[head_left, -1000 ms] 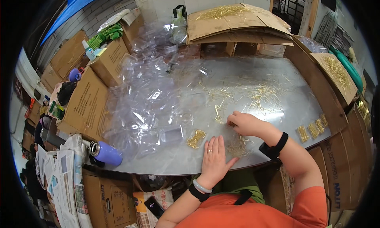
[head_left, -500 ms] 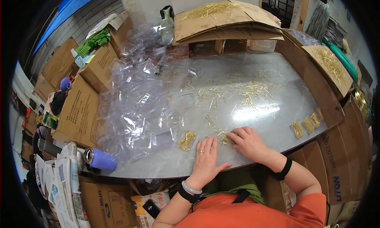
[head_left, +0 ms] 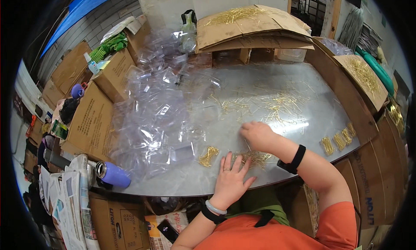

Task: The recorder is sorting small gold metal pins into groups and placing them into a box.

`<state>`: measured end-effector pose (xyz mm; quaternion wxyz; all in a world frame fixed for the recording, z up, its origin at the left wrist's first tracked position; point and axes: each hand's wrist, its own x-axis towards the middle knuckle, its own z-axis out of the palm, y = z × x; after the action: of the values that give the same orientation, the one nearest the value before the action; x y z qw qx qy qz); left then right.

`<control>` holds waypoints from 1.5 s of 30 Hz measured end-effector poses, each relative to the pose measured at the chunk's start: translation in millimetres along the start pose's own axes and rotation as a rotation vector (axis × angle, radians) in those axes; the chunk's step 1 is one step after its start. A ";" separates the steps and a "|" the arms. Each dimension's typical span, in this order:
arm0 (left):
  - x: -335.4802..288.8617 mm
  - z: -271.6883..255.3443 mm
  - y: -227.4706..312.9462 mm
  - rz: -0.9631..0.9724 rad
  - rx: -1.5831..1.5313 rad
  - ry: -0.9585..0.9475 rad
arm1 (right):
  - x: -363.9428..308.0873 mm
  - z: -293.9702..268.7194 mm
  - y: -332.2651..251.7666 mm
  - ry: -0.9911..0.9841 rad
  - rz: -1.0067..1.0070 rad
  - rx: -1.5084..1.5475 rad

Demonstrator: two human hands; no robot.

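Head view: the left hand (head_left: 232, 183) lies flat on the table (head_left: 182, 185), fingers spread wide, a gold bundle (head_left: 208, 156) just left of its fingertips, a loose gold wire pile (head_left: 258, 159) just right. The right hand (head_left: 260, 136) curls, what it grips hidden, can't tell; scattered gold wires (head_left: 284, 107) lie beyond it.

Compared with half a second ago, the right hand (head_left: 258, 136) has been moved farther from the near edge of the bench (head_left: 186, 186). More of the loose gold wire pieces (head_left: 259, 160) that were partly covered by it are now exposed on its near side. The fingers of the left hand (head_left: 232, 183) have been spread wider.
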<state>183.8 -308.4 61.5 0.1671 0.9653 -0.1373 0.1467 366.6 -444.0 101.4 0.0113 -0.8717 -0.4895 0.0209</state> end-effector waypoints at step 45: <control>8.5 -1.6 -0.5 0.042 -0.204 -0.040 | -118.4 42.1 -74.0 0.565 0.140 0.670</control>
<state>191.4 -309.2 65.6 0.2585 0.9429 -0.1751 0.1162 240.0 -506.6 65.4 0.4249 -0.8226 -0.3730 -0.0600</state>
